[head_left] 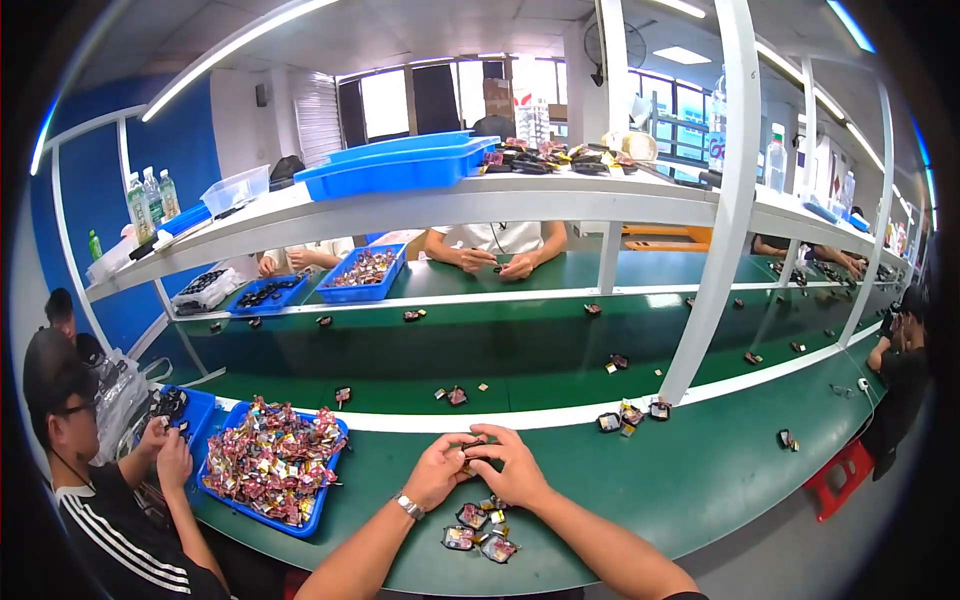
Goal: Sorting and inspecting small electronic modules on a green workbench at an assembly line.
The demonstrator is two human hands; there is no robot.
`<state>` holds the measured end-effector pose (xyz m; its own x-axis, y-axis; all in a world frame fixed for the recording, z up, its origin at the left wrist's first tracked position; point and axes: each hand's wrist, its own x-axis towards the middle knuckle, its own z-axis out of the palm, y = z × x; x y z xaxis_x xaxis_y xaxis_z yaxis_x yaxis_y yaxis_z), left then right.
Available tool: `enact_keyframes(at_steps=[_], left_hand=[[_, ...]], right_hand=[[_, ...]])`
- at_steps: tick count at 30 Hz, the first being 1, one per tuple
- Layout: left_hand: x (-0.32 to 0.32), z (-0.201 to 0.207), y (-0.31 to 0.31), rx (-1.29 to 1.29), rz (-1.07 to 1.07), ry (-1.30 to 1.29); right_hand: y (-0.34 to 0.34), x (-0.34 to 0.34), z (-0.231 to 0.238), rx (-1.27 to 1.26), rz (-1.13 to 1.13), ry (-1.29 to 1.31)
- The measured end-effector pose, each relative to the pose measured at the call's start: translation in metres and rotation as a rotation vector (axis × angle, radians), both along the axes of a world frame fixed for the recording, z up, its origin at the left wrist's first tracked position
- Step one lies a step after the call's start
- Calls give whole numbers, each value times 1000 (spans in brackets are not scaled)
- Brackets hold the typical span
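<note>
My left hand (437, 473), with a metal watch on its wrist, and my right hand (514, 472) meet above the green bench (620, 500). Their fingers close together around a small dark electronic part (478, 450), which they mostly cover. Just below my hands lies a loose group of several small black-edged electronic assemblies (494, 545) with reddish boards and silvery or yellowish pieces. Left of my hands stands a blue tray (322, 508), heaped with small reddish circuit boards and wired pieces (272, 455).
Beyond a white rail (400, 421), a dark green belt (520, 350) carries scattered assemblies. More assemblies (632, 415) lie by the white post (705, 270). An overhead shelf (440, 207) holds blue trays (390, 165). A co-worker (90, 480) sits at left; others work opposite and at right.
</note>
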<state>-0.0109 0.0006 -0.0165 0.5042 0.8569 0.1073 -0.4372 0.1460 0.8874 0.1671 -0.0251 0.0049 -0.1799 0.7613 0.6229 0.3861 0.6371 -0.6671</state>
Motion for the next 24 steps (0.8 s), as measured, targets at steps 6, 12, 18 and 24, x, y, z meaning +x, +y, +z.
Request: enact_keyframes(at_steps=[6, 12, 18, 24], left_hand=[[7, 4, -3, -69, 28, 42], [4, 1, 0, -52, 13, 48], [5, 1, 1, -80, 15, 22], [7, 0, -1, -65, 38, 40]], right_hand=[[-3, -1, 4, 83, -125, -4], [-1, -3, 4, 264, -175, -109], [-6, -9, 9, 243, -249, -111], [-6, -8, 2, 296, -307, -351]])
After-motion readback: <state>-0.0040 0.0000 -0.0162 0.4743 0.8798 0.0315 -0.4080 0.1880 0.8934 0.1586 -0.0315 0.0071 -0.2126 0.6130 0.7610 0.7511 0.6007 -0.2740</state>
